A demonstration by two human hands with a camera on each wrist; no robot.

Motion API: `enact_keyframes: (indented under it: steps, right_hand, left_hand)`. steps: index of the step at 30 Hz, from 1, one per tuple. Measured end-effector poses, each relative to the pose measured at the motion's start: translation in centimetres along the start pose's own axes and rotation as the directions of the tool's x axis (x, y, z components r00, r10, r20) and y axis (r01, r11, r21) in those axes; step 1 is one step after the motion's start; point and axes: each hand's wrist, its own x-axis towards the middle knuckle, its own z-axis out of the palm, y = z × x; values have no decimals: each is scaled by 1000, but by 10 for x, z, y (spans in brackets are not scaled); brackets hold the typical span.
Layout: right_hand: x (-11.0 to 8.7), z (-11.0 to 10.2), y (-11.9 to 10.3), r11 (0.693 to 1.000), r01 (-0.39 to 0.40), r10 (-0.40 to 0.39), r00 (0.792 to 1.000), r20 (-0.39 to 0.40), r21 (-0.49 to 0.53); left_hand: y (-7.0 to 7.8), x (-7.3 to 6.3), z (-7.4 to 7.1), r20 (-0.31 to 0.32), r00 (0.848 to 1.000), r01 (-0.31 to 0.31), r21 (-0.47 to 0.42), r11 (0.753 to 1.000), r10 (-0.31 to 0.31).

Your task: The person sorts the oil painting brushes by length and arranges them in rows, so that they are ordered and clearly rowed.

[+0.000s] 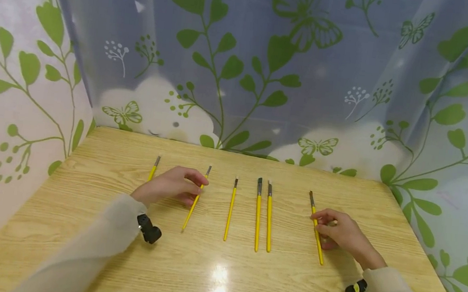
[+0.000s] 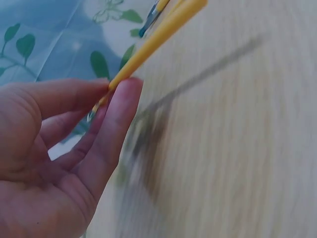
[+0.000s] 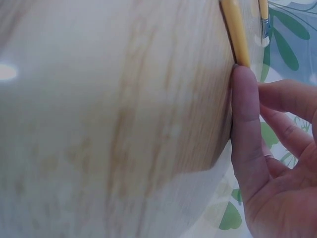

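My left hand (image 1: pixel 176 185) pinches a thin yellow paintbrush (image 1: pixel 193 208) between thumb and fingertips. In the left wrist view its yellow handle (image 2: pixel 158 37) slants up, and its shadow falls apart from it on the wood. On the right, my right hand (image 1: pixel 341 229) holds another yellow paintbrush (image 1: pixel 319 245), dark bristles pointing away. The right wrist view shows that handle (image 3: pixel 236 34) at the thumb tip, close to the tabletop; whether it touches the wood I cannot tell. Partly behind the left hand lies a paintbrush with a grey tip (image 1: pixel 157 161).
Between the hands lie a slim paintbrush (image 1: pixel 230 212) and two thicker ones side by side, one with a dark flat tip (image 1: pixel 258 215), one with a pale tip (image 1: pixel 269 216). All rest on a wooden table (image 1: pixel 279 288). A leaf-patterned curtain (image 1: pixel 239 94) hangs behind.
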Motion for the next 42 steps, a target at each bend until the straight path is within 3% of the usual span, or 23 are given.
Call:
enact_keyframes:
  steps: [9,23,32,42]
  right_hand:
    - [0,-1,2,1000,9,-9,1000,3,-9]
    - [1,-1,3,1000,-2,2,1000,2,-8]
    - [2,-1,3,1000,5,-5,1000,1,-7]
    - [1,-1,3,1000,5,-5,1000,5,2]
  left_hand:
    - [9,14,35,-60,998,20,-27,999,-21]
    - [17,23,68,-159,987,5,34,999,1]
    - [22,25,76,-205,979,29,120,992,-4]
    - [22,24,76,-183,983,34,125,992,-10]
